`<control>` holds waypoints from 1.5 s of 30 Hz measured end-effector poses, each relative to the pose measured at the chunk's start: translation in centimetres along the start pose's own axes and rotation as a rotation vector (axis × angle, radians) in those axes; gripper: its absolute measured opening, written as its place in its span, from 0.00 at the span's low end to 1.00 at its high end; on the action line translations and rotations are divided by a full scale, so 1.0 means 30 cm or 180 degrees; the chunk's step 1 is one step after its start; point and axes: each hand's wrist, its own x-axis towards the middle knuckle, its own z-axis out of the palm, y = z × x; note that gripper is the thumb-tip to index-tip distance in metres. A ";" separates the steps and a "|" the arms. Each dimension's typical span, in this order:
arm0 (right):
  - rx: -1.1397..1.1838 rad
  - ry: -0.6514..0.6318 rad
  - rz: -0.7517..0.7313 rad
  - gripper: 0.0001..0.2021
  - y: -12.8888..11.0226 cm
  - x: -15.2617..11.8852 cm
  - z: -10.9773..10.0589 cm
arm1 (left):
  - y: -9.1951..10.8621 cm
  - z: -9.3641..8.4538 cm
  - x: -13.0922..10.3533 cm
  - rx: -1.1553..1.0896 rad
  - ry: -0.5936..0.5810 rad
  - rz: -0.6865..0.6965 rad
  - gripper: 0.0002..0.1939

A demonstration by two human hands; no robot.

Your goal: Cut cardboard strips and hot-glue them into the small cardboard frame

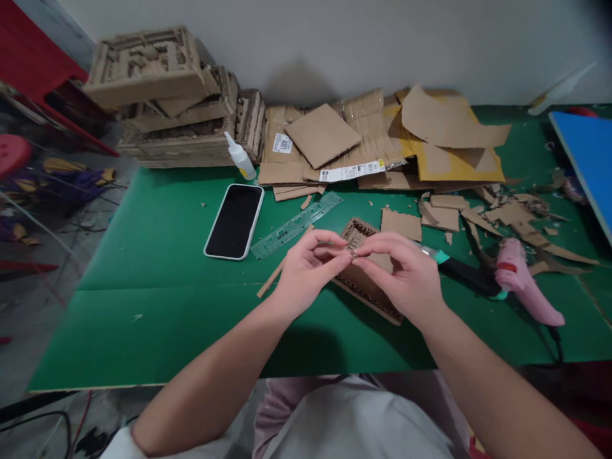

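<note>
My left hand (310, 271) and my right hand (406, 274) meet near the middle of the green table (167, 319). Between their fingertips they pinch a small cardboard piece (354, 254), largely covered by the fingers. Beneath them sits a shallow cardboard box (366, 287) with corrugated edges, lying at a slant and partly hidden by both hands. A thin cardboard strip (271, 281) lies to the left of my left hand. Behind that strip is a clear ruler (296, 224).
A phone (234, 221) and glue bottle (240, 158) are left of centre. Stacked cardboard (182, 108) stands back left, flat cardboard (324, 136) behind. On the right are a knife (466, 273), a pink glue gun (526, 280), scraps (514, 213) and a blue board (586, 159).
</note>
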 end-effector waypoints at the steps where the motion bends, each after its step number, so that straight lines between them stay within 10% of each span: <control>1: -0.0066 0.0032 -0.0048 0.02 0.001 -0.003 0.000 | 0.000 0.002 0.000 0.0005 0.0013 0.0078 0.12; 10: -0.1048 0.0305 -0.1281 0.06 0.018 -0.005 0.003 | 0.011 0.005 -0.018 0.0063 -0.0338 0.0605 0.12; 45: -0.0492 0.0231 -0.1033 0.11 0.017 -0.012 0.004 | 0.004 0.006 -0.009 -0.0205 -0.0249 0.0379 0.17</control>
